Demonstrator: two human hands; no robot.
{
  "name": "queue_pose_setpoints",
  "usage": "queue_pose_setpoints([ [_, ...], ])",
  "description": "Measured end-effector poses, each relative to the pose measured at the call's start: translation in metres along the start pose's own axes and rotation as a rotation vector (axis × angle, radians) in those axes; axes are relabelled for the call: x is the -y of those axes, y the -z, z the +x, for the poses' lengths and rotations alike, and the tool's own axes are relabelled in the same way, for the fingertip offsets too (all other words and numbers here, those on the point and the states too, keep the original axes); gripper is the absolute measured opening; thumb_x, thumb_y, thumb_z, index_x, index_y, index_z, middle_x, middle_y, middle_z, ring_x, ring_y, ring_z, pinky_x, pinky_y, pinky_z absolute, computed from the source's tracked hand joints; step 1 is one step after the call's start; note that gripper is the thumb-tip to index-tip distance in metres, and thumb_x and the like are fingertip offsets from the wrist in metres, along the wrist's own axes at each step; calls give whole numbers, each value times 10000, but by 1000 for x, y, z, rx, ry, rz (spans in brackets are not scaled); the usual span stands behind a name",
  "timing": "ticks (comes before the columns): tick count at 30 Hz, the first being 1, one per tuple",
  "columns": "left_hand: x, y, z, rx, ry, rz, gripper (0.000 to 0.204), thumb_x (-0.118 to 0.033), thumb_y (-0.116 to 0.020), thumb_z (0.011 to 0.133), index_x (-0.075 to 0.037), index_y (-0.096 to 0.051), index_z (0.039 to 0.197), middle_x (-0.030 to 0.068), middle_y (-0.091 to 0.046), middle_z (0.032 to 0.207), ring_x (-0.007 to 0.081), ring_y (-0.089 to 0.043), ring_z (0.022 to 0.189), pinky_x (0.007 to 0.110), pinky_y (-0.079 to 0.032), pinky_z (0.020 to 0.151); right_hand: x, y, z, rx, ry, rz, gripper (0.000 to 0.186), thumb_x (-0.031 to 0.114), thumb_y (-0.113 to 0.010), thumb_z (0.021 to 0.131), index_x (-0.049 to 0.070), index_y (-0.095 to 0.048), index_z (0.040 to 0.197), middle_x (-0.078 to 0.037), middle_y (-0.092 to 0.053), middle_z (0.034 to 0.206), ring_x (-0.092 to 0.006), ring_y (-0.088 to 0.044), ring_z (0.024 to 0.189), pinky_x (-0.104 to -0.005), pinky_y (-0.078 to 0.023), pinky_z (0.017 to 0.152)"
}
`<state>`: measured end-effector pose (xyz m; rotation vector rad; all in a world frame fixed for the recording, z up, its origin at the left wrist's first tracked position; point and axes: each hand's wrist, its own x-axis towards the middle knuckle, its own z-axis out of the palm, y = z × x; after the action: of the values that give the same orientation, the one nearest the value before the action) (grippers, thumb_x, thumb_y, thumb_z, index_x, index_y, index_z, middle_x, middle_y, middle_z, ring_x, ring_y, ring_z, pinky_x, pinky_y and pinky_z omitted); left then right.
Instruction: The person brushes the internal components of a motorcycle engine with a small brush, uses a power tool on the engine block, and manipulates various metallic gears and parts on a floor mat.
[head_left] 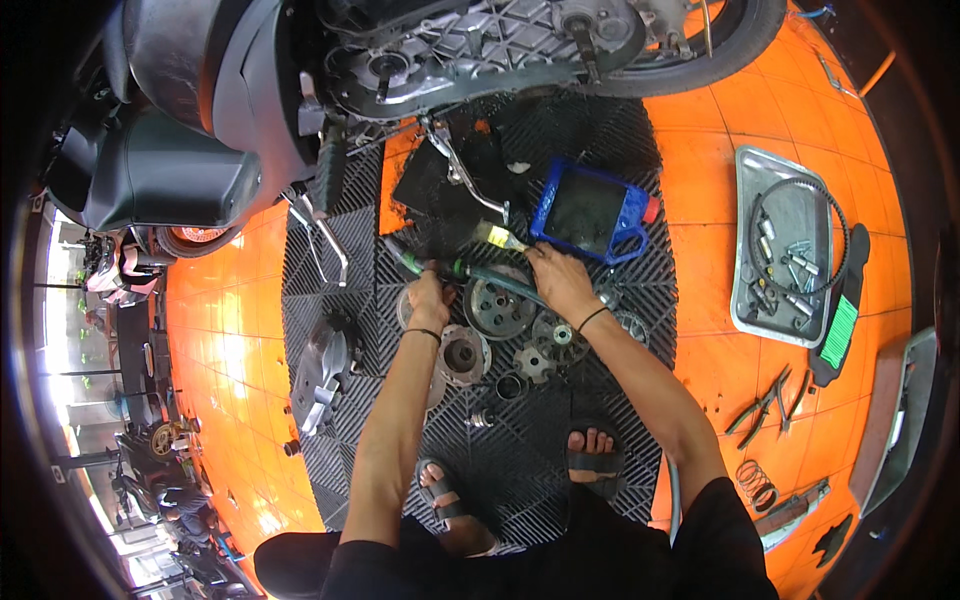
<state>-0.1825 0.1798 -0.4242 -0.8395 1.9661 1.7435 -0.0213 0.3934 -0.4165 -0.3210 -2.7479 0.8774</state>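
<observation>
My left hand (428,300) is closed around a dark green hose (495,277), whose end points up and left. My right hand (562,282) grips a paintbrush (505,239) with a yellow band, its head pointing left, away from my fingers. Just beyond my right hand lies a blue jug (597,205) with a red cap; its cut-open side shows dark liquid. Below my hands, round metal parts lie on the black mat, among them a pulley disc (498,308), a ring-shaped part (464,356) and a toothed plate (534,364).
A scooter's opened engine case (480,55) spans the far side, with its kickstand (458,170) reaching down. A metal tray (785,250) of small parts and a belt stands at the right, near pliers (765,405) and a coil spring (757,486). A grey cover (325,375) lies left.
</observation>
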Motion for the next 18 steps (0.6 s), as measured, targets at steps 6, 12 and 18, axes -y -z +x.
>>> queue_pose_setpoints([
  [6,-4,-2,16,-175,46,-34,353,-288,-806,873,12,-633,939,116,-643,812,231,-574,567,382,-498,508,18,-14,21,113,25,-207,207,59,-599,863,-2,-639,1057,-212,-694,968,-320,-742,766,-411,-602,669],
  [12,6,26,20,89,24,-316,340,-305,-809,889,-27,-660,1016,53,-684,937,197,-631,742,358,-533,672,20,2,14,96,84,-165,251,87,-660,834,-4,-641,1068,-214,-696,970,-339,-735,782,-423,-596,679],
  [18,-6,39,-71,445,-225,-765,325,-311,-655,1010,-48,-637,1201,75,-709,1201,217,-684,1037,370,-561,896,33,37,-5,71,-94,83,281,155,-729,801,-23,-670,1011,-214,-689,1004,-421,-674,952,-503,-546,831],
])
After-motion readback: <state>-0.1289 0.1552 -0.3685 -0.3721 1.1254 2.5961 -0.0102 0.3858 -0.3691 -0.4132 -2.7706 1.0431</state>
